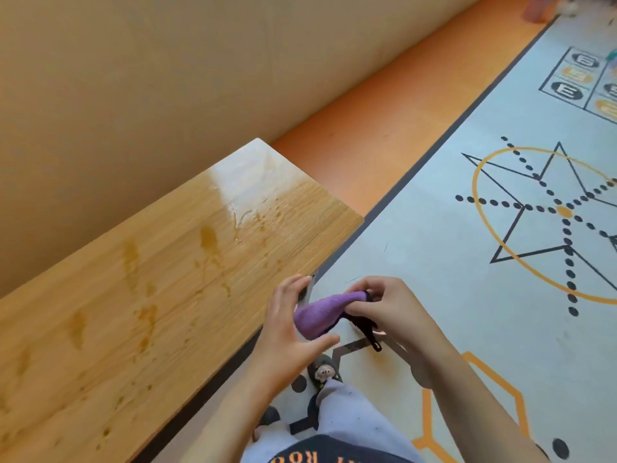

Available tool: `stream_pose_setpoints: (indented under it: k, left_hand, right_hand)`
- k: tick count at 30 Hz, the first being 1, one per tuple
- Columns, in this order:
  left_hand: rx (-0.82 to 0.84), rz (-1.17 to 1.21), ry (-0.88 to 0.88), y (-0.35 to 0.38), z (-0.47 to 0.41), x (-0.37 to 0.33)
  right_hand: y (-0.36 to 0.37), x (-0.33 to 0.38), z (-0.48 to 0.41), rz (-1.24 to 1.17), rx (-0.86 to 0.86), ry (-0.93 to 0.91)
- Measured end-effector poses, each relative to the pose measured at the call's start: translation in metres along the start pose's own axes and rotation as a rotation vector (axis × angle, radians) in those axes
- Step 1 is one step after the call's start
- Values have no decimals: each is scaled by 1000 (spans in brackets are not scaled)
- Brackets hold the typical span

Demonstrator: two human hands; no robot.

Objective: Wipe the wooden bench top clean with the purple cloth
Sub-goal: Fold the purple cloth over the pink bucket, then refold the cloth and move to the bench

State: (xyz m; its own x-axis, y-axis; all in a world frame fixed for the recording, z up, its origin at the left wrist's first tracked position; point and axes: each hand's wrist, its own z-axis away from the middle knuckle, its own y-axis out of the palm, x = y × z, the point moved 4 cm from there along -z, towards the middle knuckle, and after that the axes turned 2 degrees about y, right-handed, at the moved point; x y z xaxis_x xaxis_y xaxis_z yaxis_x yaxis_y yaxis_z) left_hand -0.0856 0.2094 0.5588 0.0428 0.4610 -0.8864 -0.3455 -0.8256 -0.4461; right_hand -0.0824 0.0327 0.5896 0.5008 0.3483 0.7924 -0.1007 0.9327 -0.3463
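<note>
The wooden bench top [140, 295] runs from the lower left up to the middle, with several darker wet-looking streaks on it and a bright glare at its far end. A bunched purple cloth [322, 312] with a black edge and loop is held in the air just past the bench's near right edge. My right hand [384, 309] pinches the cloth's top end. My left hand [287, 332] is beside the cloth with fingers spread, cupping it from the left; whether it touches is unclear.
A tan wall [167, 78] backs the bench. An orange floor strip [384, 135] and a pale mat [467, 279] with black and orange markings lie to the right. My legs and slippers [324, 372] stand by the bench.
</note>
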Motion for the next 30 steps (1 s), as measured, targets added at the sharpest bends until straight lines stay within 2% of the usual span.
stream_pose_setpoints:
  k: [4, 6, 12, 17, 20, 25, 28, 30]
  left_hand:
    - [-18, 56, -26, -21, -12, -1]
    - [-31, 223, -80, -29, -15, -1]
    - [-23, 673, -350, -35, -11, 8]
    - [-54, 837, -443, -44, -1, 12]
    - [-83, 834, -445, -49, 5, 19]
    - [-190, 804, -462, -57, 13, 22]
    - [-279, 632, -480, -62, 15, 23]
    - [-356, 536, -487, -63, 16, 24]
  right_hand:
    - [-10, 21, -13, -71, 65, 17]
    - [-12, 26, -20, -56, 126, 38]
    - [-5, 36, -33, 251, 251, -22]
    - [13, 37, -40, 384, 314, -76]
    - [24, 36, -45, 438, 327, -97]
    - [44, 41, -46, 251, 429, -79]
    - [53, 42, -49, 167, 454, -84]
    - [59, 43, -53, 229, 380, -129]
